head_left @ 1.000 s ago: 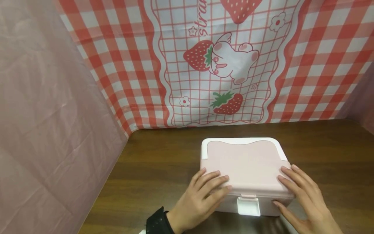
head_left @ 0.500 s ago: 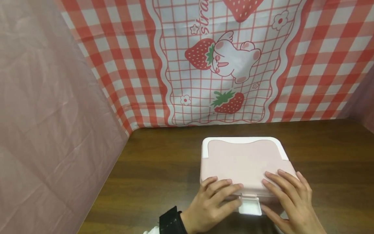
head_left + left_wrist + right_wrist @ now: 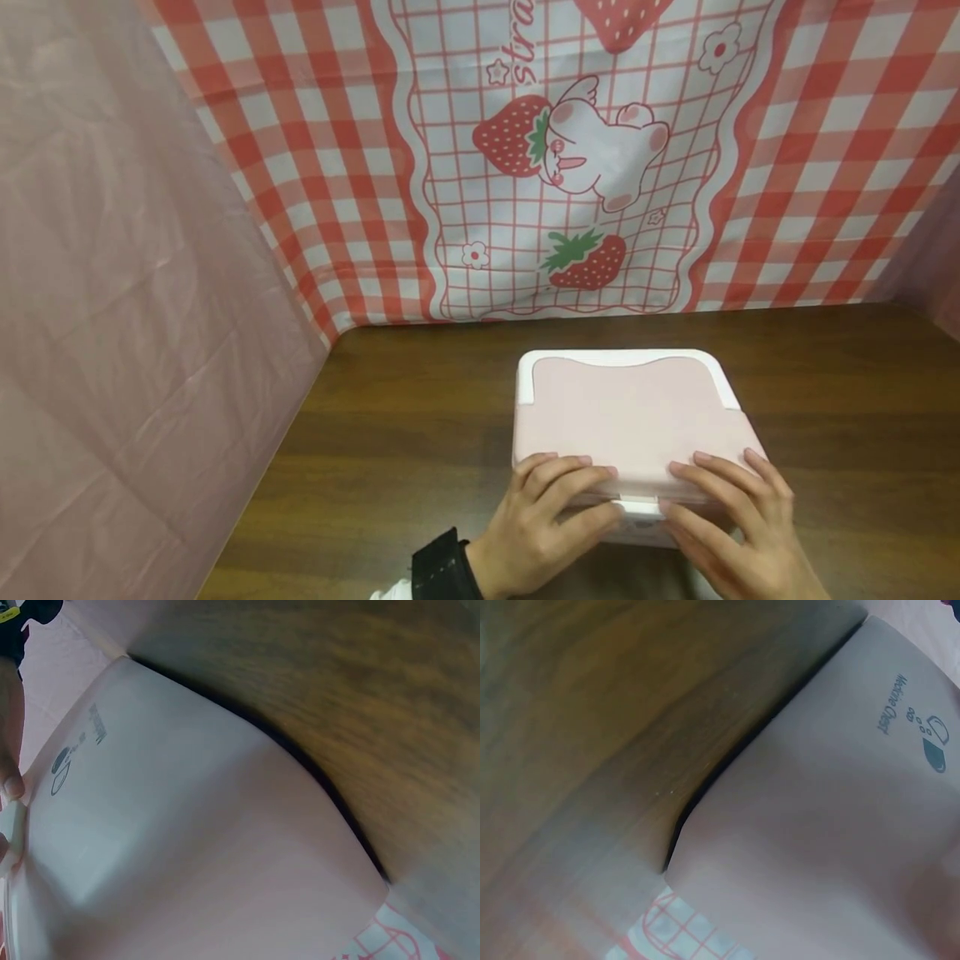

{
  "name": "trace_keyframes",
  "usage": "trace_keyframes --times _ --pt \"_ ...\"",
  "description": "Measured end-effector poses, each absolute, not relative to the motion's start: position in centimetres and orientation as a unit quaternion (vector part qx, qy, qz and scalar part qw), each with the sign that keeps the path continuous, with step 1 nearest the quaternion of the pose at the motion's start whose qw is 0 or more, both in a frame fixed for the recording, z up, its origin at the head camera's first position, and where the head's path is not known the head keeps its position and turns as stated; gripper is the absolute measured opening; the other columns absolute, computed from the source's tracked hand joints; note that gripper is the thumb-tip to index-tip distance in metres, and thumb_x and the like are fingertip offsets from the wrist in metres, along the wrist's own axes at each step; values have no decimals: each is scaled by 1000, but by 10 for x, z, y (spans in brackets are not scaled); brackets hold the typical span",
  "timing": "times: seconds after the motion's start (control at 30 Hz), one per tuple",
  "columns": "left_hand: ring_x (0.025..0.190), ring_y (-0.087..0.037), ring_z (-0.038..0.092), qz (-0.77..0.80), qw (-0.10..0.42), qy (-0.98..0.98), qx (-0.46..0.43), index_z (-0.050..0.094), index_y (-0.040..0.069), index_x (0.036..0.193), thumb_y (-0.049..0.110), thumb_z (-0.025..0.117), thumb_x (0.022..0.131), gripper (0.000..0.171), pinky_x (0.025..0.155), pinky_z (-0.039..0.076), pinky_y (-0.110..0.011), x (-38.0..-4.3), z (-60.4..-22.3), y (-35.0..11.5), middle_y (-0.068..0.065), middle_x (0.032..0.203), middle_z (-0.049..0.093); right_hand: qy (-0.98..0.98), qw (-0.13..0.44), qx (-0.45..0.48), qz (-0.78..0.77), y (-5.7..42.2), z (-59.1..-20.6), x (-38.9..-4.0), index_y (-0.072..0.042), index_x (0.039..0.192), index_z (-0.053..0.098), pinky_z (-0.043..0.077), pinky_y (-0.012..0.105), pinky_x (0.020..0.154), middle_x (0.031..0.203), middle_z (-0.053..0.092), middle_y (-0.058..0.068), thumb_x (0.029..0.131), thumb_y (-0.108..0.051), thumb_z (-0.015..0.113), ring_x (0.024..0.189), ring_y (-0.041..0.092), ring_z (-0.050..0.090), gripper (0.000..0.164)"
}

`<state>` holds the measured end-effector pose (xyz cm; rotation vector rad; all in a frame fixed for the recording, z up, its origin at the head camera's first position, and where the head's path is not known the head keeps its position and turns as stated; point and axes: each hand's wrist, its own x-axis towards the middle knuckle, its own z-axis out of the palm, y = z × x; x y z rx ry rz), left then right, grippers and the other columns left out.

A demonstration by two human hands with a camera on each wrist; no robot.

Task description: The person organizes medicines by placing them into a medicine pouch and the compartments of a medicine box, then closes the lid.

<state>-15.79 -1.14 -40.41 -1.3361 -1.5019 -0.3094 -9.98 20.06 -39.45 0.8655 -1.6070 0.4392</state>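
Note:
A pale pink medicine box (image 3: 611,417) with a white carrying handle (image 3: 630,357) folded flat on its lid stands on the wooden table. My left hand (image 3: 543,529) rests its fingers on the lid's front left edge. On the right, my right hand (image 3: 742,525) lays its fingers over the same edge. Both thumbs press at the white front latch (image 3: 639,506), one from each side. The latch lies down against the front, over a printed pill mark. "Medicine Chest" is printed on the box front (image 3: 802,817) in the right wrist view.
A red-and-white checked strawberry cloth (image 3: 345,167) hangs behind the wooden table (image 3: 405,417). Pink fabric (image 3: 150,333) walls off the left side. A black band (image 3: 446,567) wraps the left wrist.
Both hands have moved inward along the front edge to the latch. The latch, sticking out before, now lies down against the front. The box has stayed in place.

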Motion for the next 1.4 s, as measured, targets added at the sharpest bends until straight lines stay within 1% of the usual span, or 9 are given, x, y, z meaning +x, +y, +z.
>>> trace_keyframes --times 0.1,0.23,0.53,0.7,0.87,0.97,1.17,1.4 --pt "107 -22 52 -120 528 -631 -556 67 22 98 32 64 80 21 92 38 -33 -158 -405 -12 -5 114 61 -696 584 376 183 201 -395 -99 -11 88 67 21 47 108 103 62 17 93 -28 53 110 30 50 23" --pt "106 -22 53 -110 537 -630 -550 66 22 99 29 63 80 20 91 39 -33 -159 -406 -11 -4 114 61 -696 586 376 176 200 -395 -100 -11 87 66 22 48 108 101 62 17 93 -28 52 107 31 49 23" --pt "103 -25 54 -87 557 -601 -567 66 16 101 28 64 79 25 87 40 -36 -163 -405 -11 -2 110 64 -662 618 391 166 199 -391 -104 -10 90 67 26 49 106 100 63 18 90 -24 55 100 33 52 19" --pt "101 -27 57 -92 560 -588 -576 67 13 102 34 67 78 32 85 42 -38 -162 -402 -12 -1 105 65 -644 630 399 168 198 -387 -106 -6 91 68 29 47 105 99 65 17 86 -26 56 98 33 54 23" --pt "103 -24 55 -105 545 -612 -563 65 10 105 41 68 75 43 87 40 -37 -160 -401 -10 -4 109 62 -662 621 383 174 197 -385 -104 -3 94 68 29 44 105 94 64 16 85 -29 56 95 31 53 30" --pt "103 -23 54 -104 542 -621 -556 65 11 105 41 68 76 42 88 40 -35 -160 -401 -10 -4 110 62 -677 609 376 170 198 -385 -102 -4 96 68 28 44 106 93 64 16 86 -30 55 95 31 52 31" --pt "104 -22 55 -115 541 -622 -554 67 14 103 38 67 78 35 89 40 -34 -161 -402 -11 -3 110 63 -669 617 382 164 197 -384 -103 -4 98 69 29 44 106 94 64 15 87 -28 56 97 30 54 29" --pt "101 -22 56 -115 554 -609 -555 68 14 100 38 69 76 34 86 41 -34 -162 -400 -10 -3 107 64 -671 618 377 160 197 -386 -103 -6 98 69 29 44 106 93 64 15 87 -28 56 96 30 53 28"
